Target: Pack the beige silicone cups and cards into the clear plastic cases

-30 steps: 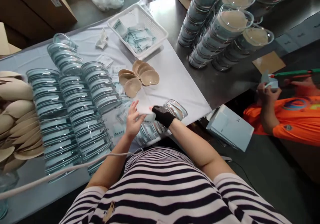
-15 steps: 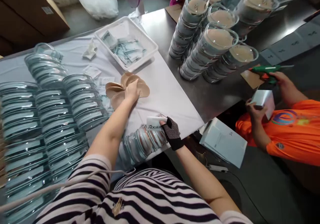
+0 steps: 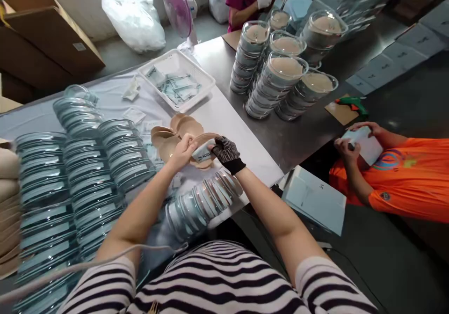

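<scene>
Both your hands meet over one beige pad (image 3: 201, 151) now. Your left hand (image 3: 182, 151), bare, pinches its near edge, and your right hand (image 3: 226, 154), in a black dotted knit glove, closes on a small white printed packet (image 3: 202, 155) pressed against that pad. Half a second ago your left hand was stretched out flat on the pile of pads (image 3: 177, 131) while the right held the packet alone, lower down by the table's edge; now the left has drawn back with a pad and the right has risen to join it.

The pad is smooth, matte, kidney-shaped and slightly cupped, lifted just above the white cloth (image 3: 231, 127). Behind it the pile of matching pads fans out like petals. Just below your wrists a row of clear shallow lids (image 3: 201, 201) lies toppled on its side, glossy and ribbed. To your left more stacks of clear round cases (image 3: 87, 173) lean in long rows. Farther off sits a white latticed basket (image 3: 206, 81) of pale green sachets, and on the grey metal table (image 3: 301, 131) stand towers of filled cases (image 3: 280, 82), each capped with a beige dome.

To your right a person in an orange shirt (image 3: 410, 178) holds a small white box (image 3: 365, 143) in both hands; a green glue gun (image 3: 351, 102) rests on brown card beside them.
</scene>
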### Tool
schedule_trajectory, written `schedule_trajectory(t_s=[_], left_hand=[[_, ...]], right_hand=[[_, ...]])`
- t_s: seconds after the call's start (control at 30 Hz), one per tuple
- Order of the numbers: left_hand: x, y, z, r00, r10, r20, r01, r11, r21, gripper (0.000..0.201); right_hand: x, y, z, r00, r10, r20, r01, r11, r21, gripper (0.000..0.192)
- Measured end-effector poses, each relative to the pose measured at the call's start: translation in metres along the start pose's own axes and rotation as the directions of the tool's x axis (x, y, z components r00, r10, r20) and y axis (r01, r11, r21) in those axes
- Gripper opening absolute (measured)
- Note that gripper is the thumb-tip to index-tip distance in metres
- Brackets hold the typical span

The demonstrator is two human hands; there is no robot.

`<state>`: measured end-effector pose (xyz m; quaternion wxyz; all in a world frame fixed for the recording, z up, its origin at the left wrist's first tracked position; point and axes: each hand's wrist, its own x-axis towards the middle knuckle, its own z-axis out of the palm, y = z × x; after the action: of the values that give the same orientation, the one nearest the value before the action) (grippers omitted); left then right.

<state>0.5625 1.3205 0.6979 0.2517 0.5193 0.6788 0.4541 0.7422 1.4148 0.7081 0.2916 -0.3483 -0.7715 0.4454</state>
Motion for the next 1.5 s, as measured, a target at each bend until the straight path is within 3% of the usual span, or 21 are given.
schedule_trajectory(t_s=[0.07, 0.13, 0.23, 0.3, 0.37, 0.43, 0.5, 0.57, 0.67, 0.73, 0.83, 0.93, 1.0, 1.03, 1.07, 1.17, 1.23, 1.3, 1.37, 1.43, 1.5], left_hand=[[-0.023, 0.021, -0.001, 0.998, 0.013, -0.069, -0.029, 0.972, -0.233, 0.045], [-0.046, 0.043, -0.007, 0.991, 0.051, -0.121, -0.083, 0.956, -0.280, 0.049], [-0.082, 0.068, -0.025, 0.979, 0.130, -0.157, -0.156, 0.973, -0.170, 0.048], [-0.102, 0.070, -0.038, 0.992, 0.118, -0.052, -0.128, 0.950, -0.286, 0.064], [-0.119, 0.057, -0.043, 0.983, 0.074, 0.171, 0.028, 0.849, -0.527, 0.084], [-0.135, 0.039, -0.033, 0.911, 0.064, 0.407, 0.264, 0.667, -0.696, 0.099], [-0.151, 0.023, -0.013, 0.861, 0.059, 0.505, 0.416, 0.488, -0.767, 0.107], [-0.165, 0.016, 0.011, 0.885, 0.010, 0.465, 0.428, 0.372, -0.823, 0.110], [-0.179, 0.014, 0.030, 0.948, -0.130, 0.291, 0.318, 0.318, -0.893, 0.099], [-0.184, 0.011, 0.029, 0.952, -0.206, 0.229, 0.281, 0.284, -0.917, 0.085], [-0.193, 0.003, 0.022, 0.917, -0.305, 0.258, 0.339, 0.251, -0.907, 0.065], [-0.209, 0.000, 0.028, 0.816, -0.492, 0.304, 0.470, 0.258, -0.844, 0.057], [-0.221, 0.000, 0.038, 0.767, -0.554, 0.325, 0.552, 0.309, -0.774, 0.059], [-0.225, -0.002, 0.041, 0.778, -0.540, 0.319, 0.565, 0.382, -0.731, 0.063], [-0.228, -0.005, 0.042, 0.820, -0.499, 0.280, 0.538, 0.506, -0.675, 0.066], [-0.225, -0.024, 0.031, 0.957, -0.270, 0.104, 0.289, 0.874, -0.390, 0.060], [-0.217, -0.041, 0.018, 0.987, -0.093, 0.133, 0.110, 0.985, -0.132, 0.040], [-0.210, -0.055, 0.008, 0.953, 0.049, 0.298, -0.079, 0.993, 0.087, 0.024], [-0.206, -0.061, 0.008, 0.882, 0.147, 0.447, -0.276, 0.931, 0.239, 0.023], [-0.207, -0.059, 0.015, 0.856, 0.167, 0.490, -0.346, 0.888, 0.303, 0.030], [-0.208, -0.052, 0.028, 0.867, 0.147, 0.477, -0.347, 0.865, 0.364, 0.037]], right_hand=[[0.000, -0.022, 0.003, 0.999, -0.027, -0.036, 0.025, 0.999, -0.030, 0.016], [-0.005, -0.045, -0.003, 0.996, -0.092, -0.020, 0.092, 0.995, 0.027, 0.027], [-0.013, -0.078, -0.022, 0.951, -0.175, 0.254, 0.120, 0.969, 0.215, 0.055], [-0.016, -0.098, -0.035, 0.852, -0.180, 0.491, 0.072, 0.970, 0.231, 0.048], [-0.020, -0.115, -0.041, 0.788, -0.168, 0.592, 0.072, 0.981, 0.182, 0.034], [-0.027, -0.128, -0.039, 0.830, -0.186, 0.527, 0.154, 0.983, 0.105, 0.027], [-0.040, -0.133, -0.029, 0.894, -0.216, 0.392, 0.250, 0.967, -0.038, 0.021], [-0.059, -0.130, -0.014, 0.926, -0.231, 0.297, 0.293, 0.938, -0.184, 0.021], [-0.106, -0.115, 0.011, 0.928, -0.227, 0.296, 0.306, 0.917, -0.256, 0.031], [-0.146, -0.101, 0.026, 0.916, -0.227, 0.332, 0.315, 0.918, -0.241, 0.030], [-0.204, -0.084, 0.043, 0.895, -0.266, 0.359, 0.326, 0.938, -0.116, 0.040], [-0.239, -0.067, 0.049, 0.933, -0.193, 0.303, 0.204, 0.979, -0.004, 0.075], [-0.248, -0.054, 0.047, 0.969, -0.003, 0.246, 0.013, 0.999, -0.040, 0.066], [-0.251, -0.046, 0.044, 0.970, 0.099, 0.220, -0.087, 0.994, -0.061, 0.057], [-0.253, -0.037, 0.040, 0.964, 0.184, 0.192, -0.174, 0.982, -0.066, 0.050], [-0.266, -0.009, 0.025, 0.939, 0.341, 0.038, -0.342, 0.939, 0.023, 0.048], [-0.281, 0.008, 0.020, 0.903, 0.419, -0.095, -0.413, 0.908, 0.074, 0.054], [-0.298, 0.020, 0.020, 0.858, 0.470, -0.206, -0.464, 0.882, 0.081, 0.056], [-0.311, 0.026, 0.024, 0.832, 0.485, -0.268, -0.483, 0.872, 0.076, 0.054], [-0.319, 0.026, 0.030, 0.839, 0.470, -0.273, -0.471, 0.880, 0.066, 0.051], [-0.323, 0.026, 0.036, 0.860, 0.445, -0.249, -0.451, 0.892, 0.036, 0.051]])
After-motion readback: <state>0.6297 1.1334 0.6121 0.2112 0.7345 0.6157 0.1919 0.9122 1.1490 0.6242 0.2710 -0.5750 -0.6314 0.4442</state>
